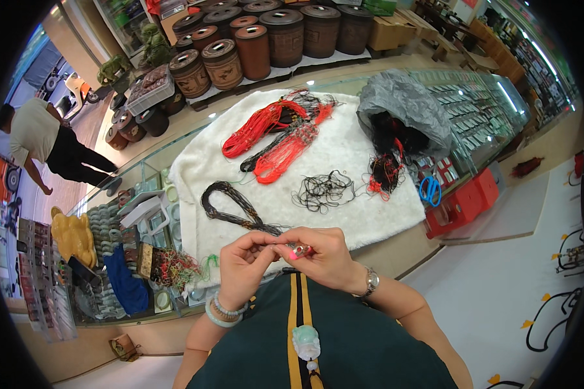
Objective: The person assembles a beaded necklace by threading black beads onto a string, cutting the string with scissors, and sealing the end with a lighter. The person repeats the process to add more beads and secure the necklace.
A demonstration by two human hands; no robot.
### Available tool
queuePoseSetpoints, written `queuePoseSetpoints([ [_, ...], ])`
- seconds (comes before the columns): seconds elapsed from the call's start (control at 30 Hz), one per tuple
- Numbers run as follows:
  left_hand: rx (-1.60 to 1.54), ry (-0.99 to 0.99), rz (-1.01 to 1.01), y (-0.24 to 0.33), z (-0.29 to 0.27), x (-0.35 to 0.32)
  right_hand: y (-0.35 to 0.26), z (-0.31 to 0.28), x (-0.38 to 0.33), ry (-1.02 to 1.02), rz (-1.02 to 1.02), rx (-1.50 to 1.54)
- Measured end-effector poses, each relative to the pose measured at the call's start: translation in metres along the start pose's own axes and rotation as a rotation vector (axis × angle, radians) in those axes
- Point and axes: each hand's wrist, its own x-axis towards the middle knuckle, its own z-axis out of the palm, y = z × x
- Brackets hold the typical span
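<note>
By the white cloth (272, 202), the right hand (328, 256) holds a red thing (307, 249). The left hand (245, 262) pinches; I can't tell what. Pots (255, 55) past the cloth have labels (222, 45).

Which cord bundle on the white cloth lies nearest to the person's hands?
The black looped bundle, its narrow end close to the fingers; the loose black tangle and red bundles lie farther away.

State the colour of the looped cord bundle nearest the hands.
The cord bundle is mostly black with brownish flecks, best seen in the head view.
</note>
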Motion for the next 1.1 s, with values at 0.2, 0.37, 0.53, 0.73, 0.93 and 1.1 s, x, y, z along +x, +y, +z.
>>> queuePoseSetpoints([
  [0.2, 0.001, -0.043, -0.051, 0.004, 0.001, -0.001, -0.001, -0.003, -0.002, -0.019, 0.261, 0.191],
  [0.37, -0.187, -0.16, -0.219, 0.003, -0.007, 0.002, 0.001, -0.005, 0.001, -0.097, 0.401, 0.556],
  [0.53, -0.134, -0.101, -0.186, -0.001, -0.004, 0.001, 0.003, -0.01, 0.001, -0.158, 0.542, 0.648],
  [0.73, -0.032, -0.058, -0.071, 0.0, -0.004, 0.002, 0.008, -0.007, -0.001, -0.032, 0.557, 0.586],
  [0.93, 0.123, -0.004, 0.135, 0.001, 0.003, 0.0, 0.006, -0.009, -0.009, -0.116, 0.455, 0.421],
  [1.1, 0.42, 0.051, 0.328, 0.005, 0.006, 0.0, 0.005, -0.009, -0.01, -0.137, 0.454, 0.295],
])
